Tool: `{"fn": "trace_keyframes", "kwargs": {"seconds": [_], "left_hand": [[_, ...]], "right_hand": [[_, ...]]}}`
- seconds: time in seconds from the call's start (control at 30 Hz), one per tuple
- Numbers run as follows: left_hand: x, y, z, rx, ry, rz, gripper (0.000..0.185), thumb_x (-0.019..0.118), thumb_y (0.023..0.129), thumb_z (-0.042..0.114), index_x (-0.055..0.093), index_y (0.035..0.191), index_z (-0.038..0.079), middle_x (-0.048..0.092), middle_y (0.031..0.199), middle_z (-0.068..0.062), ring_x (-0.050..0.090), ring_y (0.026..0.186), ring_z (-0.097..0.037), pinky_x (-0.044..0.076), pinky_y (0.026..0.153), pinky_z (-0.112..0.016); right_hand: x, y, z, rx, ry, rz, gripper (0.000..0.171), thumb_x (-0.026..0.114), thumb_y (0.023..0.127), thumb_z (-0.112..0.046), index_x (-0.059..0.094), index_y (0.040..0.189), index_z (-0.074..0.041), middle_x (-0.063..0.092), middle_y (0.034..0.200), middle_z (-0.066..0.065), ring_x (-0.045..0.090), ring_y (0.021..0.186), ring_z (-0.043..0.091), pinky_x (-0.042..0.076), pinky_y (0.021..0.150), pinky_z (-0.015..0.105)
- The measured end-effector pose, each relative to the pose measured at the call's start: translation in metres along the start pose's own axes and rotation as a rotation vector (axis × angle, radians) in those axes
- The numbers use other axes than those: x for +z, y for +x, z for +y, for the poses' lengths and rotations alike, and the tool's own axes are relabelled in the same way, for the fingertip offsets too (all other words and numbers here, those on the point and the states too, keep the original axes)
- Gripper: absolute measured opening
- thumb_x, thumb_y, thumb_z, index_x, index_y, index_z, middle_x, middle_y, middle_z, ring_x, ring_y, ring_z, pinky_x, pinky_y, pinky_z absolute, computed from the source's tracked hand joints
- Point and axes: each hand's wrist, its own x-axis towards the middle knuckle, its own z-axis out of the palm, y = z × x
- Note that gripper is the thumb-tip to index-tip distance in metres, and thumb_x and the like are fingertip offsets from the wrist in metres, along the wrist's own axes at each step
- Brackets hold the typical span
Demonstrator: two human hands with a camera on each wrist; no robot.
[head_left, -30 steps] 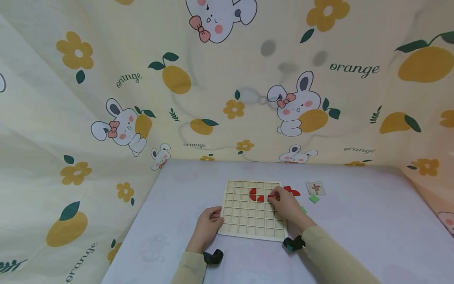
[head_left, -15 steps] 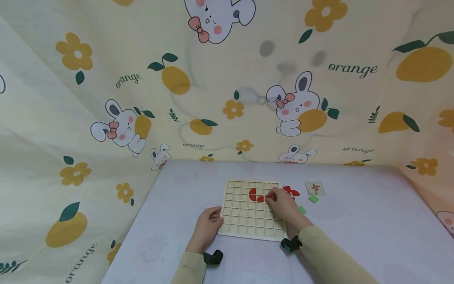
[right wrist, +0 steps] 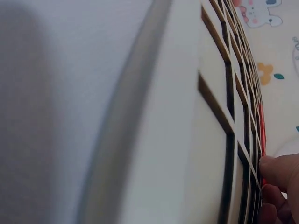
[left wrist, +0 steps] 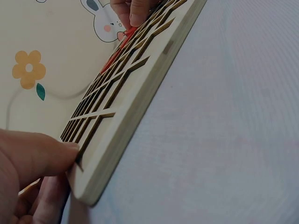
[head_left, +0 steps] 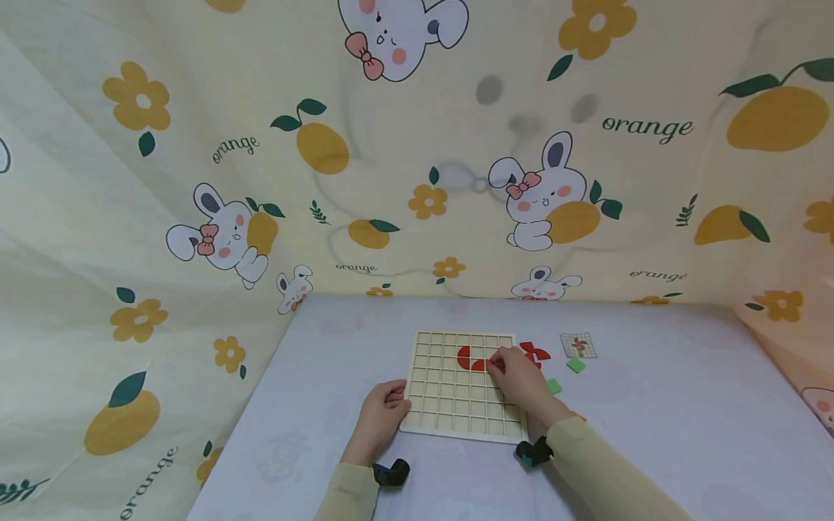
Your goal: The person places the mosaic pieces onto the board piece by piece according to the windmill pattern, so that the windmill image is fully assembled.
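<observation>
Progress: two red pieces [head_left: 470,358] sit in your grid board [head_left: 456,420] on the desk | right hand [head_left: 517,380] fingers pinch a third red piece down beside them | left hand [head_left: 380,416] grips board's corner | loose red pieces [head_left: 538,352], green tile [head_left: 576,365] wait outside, so you've barely started.

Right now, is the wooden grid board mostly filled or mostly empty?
Mostly empty. The wooden grid board holds only a few red pieces near its top; the right hand presses another there, and the other cells show bare.

Left hand [left wrist: 32,179] at the pale wooden grid board's [left wrist: 140,88] corner
Its thumb presses the near corner; far off, fingertips [left wrist: 133,11] touch red pieces [left wrist: 119,49].
</observation>
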Motion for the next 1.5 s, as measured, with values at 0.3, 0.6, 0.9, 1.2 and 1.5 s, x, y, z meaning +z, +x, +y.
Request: {"fn": "trace_keyframes", "kwargs": {"seconds": [0.3,0.6,0.9,1.2,1.5], "left_hand": [[-0.001,0.0,0.0,-0.004,0.007,0.008,0.044,0.069,0.091,0.009,0.061,0.134,0.005,0.062,0.121,-0.01,0.061,0.107,-0.019,0.056,0.094,-0.036],[-0.002,0.0,0.0,-0.027,0.007,0.015,0.044,0.069,0.091,0.012,0.061,0.135,0.007,0.061,0.121,-0.008,0.06,0.108,-0.019,0.056,0.094,-0.037],[0.001,0.002,-0.002,-0.018,-0.002,0.003,0.044,0.068,0.092,0.012,0.061,0.135,0.007,0.061,0.122,-0.008,0.06,0.109,-0.019,0.055,0.096,-0.037],[0.001,0.002,-0.003,-0.022,-0.002,-0.004,0.045,0.068,0.092,0.012,0.06,0.135,0.007,0.061,0.121,-0.008,0.059,0.109,-0.019,0.055,0.095,-0.037],[0.0,0.001,-0.001,-0.013,-0.002,-0.005,0.044,0.068,0.091,0.011,0.061,0.135,0.007,0.061,0.121,-0.007,0.059,0.108,-0.018,0.054,0.095,-0.036]], "right_hand": [[0.0,-0.006,-0.002,-0.069,-0.064,0.023,0.021,0.07,0.095,-0.019,0.069,0.112,-0.008,0.064,0.109,0.008,0.061,0.089,0.019,0.059,0.086,0.043],[0.0,-0.011,-0.002,-0.097,-0.062,0.049,0.022,0.069,0.096,-0.018,0.071,0.115,-0.008,0.064,0.112,0.01,0.064,0.092,0.021,0.059,0.088,0.044],[-0.005,-0.01,0.002,-0.06,-0.053,0.021,0.031,0.067,0.096,-0.019,0.066,0.125,-0.009,0.065,0.113,0.009,0.062,0.091,0.021,0.058,0.085,0.043],[-0.033,-0.011,0.02,-0.025,0.022,-0.012,0.041,0.062,0.099,-0.023,0.056,0.136,-0.007,0.064,0.11,0.01,0.058,0.09,0.021,0.053,0.077,0.035],[-0.053,-0.009,0.047,-0.012,0.02,-0.031,0.042,0.065,0.098,-0.021,0.057,0.134,-0.001,0.064,0.115,0.015,0.058,0.097,0.026,0.058,0.087,0.042]]}}
